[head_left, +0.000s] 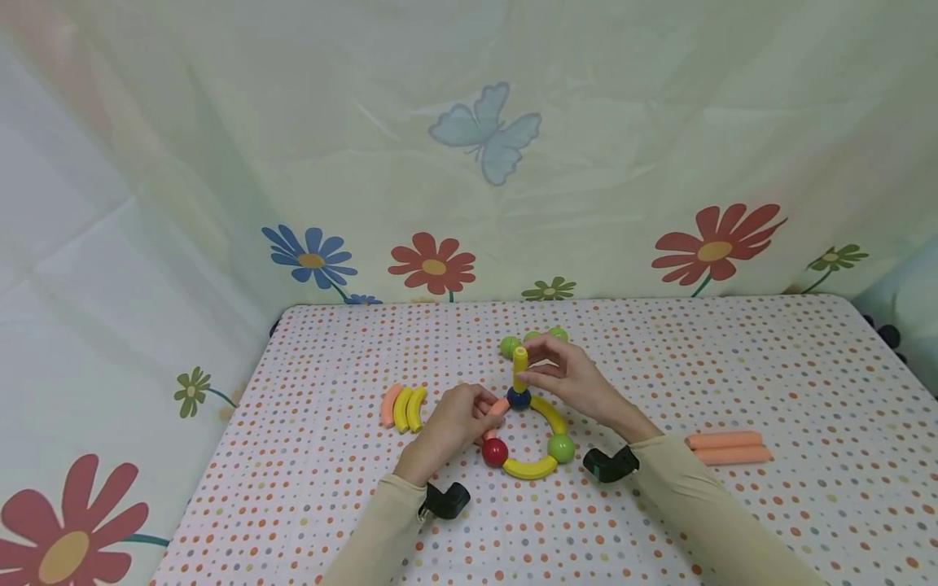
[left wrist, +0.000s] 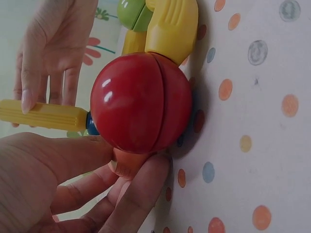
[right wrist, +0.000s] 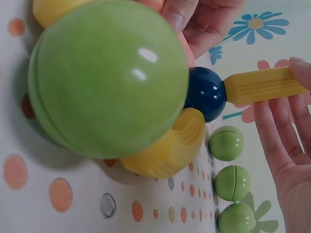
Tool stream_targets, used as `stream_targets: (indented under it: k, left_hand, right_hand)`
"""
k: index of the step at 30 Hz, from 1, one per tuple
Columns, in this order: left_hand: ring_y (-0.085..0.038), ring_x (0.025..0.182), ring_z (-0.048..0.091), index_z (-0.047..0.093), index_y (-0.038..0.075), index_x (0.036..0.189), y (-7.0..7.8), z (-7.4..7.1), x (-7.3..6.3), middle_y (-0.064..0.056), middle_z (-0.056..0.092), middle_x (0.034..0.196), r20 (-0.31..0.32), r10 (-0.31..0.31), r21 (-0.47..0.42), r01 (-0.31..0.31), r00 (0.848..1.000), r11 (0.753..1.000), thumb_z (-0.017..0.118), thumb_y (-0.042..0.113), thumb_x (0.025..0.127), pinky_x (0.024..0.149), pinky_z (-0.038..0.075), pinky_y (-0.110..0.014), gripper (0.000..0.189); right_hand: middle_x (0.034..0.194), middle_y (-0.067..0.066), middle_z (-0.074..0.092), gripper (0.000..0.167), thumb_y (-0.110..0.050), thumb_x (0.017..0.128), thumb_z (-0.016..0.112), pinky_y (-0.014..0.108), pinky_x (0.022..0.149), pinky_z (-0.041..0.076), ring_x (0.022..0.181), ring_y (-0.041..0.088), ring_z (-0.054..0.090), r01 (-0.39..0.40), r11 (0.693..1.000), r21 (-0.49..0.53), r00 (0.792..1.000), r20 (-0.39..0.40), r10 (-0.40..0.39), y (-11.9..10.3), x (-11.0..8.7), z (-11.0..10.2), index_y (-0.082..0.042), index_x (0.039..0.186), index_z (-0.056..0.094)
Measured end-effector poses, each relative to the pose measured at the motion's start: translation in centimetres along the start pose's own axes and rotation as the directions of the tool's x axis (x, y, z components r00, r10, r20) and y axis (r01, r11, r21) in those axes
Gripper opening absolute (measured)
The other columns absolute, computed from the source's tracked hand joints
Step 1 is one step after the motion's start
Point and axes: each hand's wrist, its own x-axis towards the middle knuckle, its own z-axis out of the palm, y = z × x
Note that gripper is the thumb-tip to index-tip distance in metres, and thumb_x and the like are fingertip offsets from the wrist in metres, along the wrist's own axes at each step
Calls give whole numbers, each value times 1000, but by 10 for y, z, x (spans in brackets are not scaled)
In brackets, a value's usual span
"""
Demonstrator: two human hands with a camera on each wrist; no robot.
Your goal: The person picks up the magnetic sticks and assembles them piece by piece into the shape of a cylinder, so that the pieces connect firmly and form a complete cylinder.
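Observation:
A ring of curved rods and balls lies on the table. Its red ball (head_left: 494, 452), green ball (head_left: 561, 448) and dark blue ball (head_left: 519, 398) are joined by two yellow curved rods (head_left: 531, 468) and an orange curved rod (head_left: 497, 408). My left hand (head_left: 456, 421) pinches the orange rod between the red and blue balls. A straight yellow rod (head_left: 520, 368) stands upright on the blue ball. The thumb and fingers of my right hand (head_left: 575, 381) pinch this rod. In the right wrist view the yellow rod (right wrist: 265, 86) meets the blue ball (right wrist: 206, 93).
Left of the ring lie an orange curved piece (head_left: 391, 404) and two yellow curved pieces (head_left: 408, 408). Several green balls (head_left: 510, 347) sit behind the right hand. Two orange straight rods (head_left: 729, 448) lie to the right on the dotted tablecloth (head_left: 806, 374).

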Motion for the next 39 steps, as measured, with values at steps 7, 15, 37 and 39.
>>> stream_targets:
  k: [7, 15, 37, 39]
  left_hand:
    - [-12, 63, 62, 68, -1, 120, 2, 0, 0, -3, 64, 85, -1, -7, 0, 7, 1000, 1000, 80, 8, 94, 59, 56, -24, 31]
    - [-12, 63, 62, 69, -1, 120, 4, 2, 0, -3, 64, 85, -7, -11, -9, 11, 1000, 1000, 80, 7, 93, 58, 56, -24, 30]
    - [-13, 65, 61, 69, 0, 119, 0, 1, -4, -5, 62, 87, -15, -10, -21, 9, 1000, 1000, 80, 7, 93, 59, 57, -24, 29]
    - [-13, 65, 62, 69, 0, 118, 1, 2, -4, -5, 63, 87, -16, -1, -17, 1, 1000, 1000, 80, 7, 93, 60, 57, -25, 29]
  right_hand:
    - [122, 21, 62, 38, 3, 98, 69, 25, 93, 56, 111, 31, 64, -1, 1000, -14, 1000, -12, 1, -4, -4, -4, 7, 133, 55]
    - [123, 25, 62, 35, -3, 102, 67, 26, 92, 55, 109, 20, 62, -13, 983, -181, 999, -42, 6, -15, -35, -41, 8, 132, 54]
    - [103, -13, 70, 37, 11, 78, 84, 15, 75, 53, 95, -8, 58, -18, 789, -615, 996, 55, 66, 19, -161, -168, -7, 108, 73]
    - [103, -9, 70, 37, 11, 77, 84, 16, 74, 53, 94, -9, 57, -32, 780, -625, 994, 59, 88, 18, -160, -169, -6, 108, 73]
